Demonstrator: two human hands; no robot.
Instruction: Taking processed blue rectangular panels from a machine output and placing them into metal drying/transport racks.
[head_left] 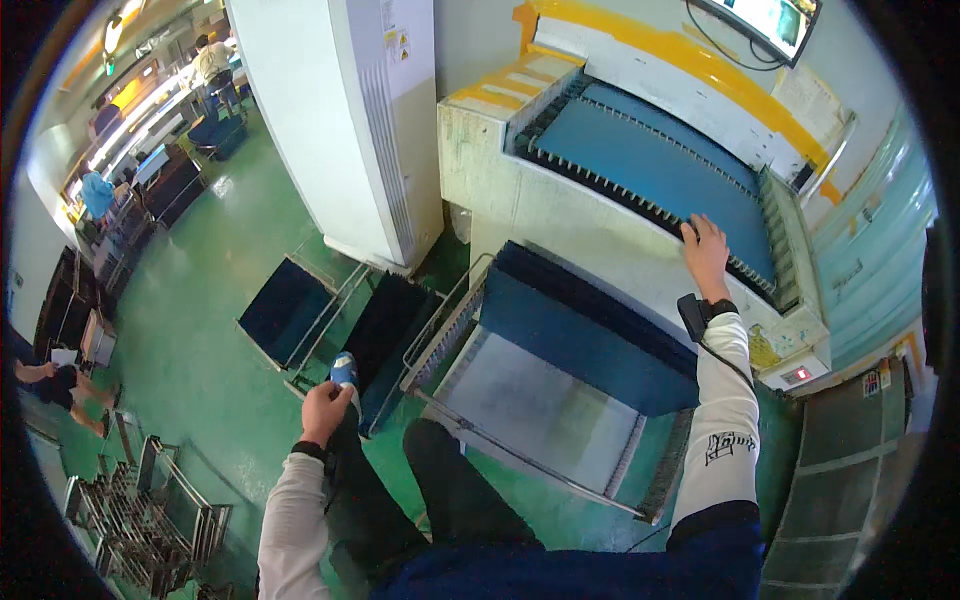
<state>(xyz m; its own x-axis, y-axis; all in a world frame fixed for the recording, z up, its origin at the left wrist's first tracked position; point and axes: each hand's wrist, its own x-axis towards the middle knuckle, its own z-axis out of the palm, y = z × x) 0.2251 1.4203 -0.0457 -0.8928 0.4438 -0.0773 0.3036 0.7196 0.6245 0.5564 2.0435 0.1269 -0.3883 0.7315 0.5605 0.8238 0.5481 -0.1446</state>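
My right hand [708, 250] reaches out to the front edge of a large blue panel [640, 150] lying in a pale machine [580, 220]. Its fingers are stretched out, touching the black toothed strip along that edge. Over my left leg, my left hand [325, 411] is curled closed, with nothing visible in it. A blue shoe [343, 370] shows just beyond it. In front of me stands a wire-framed rack [540, 455], its far part packed with upright dark blue panels [575, 350].
Smaller racks of dark panels [287, 312] stand left of the big rack, near a tall white cabinet [350, 130]. Metal frames [150, 510] are piled at lower left. A grey covered unit [845, 480] is at right. Other people [212, 65] are at far left.
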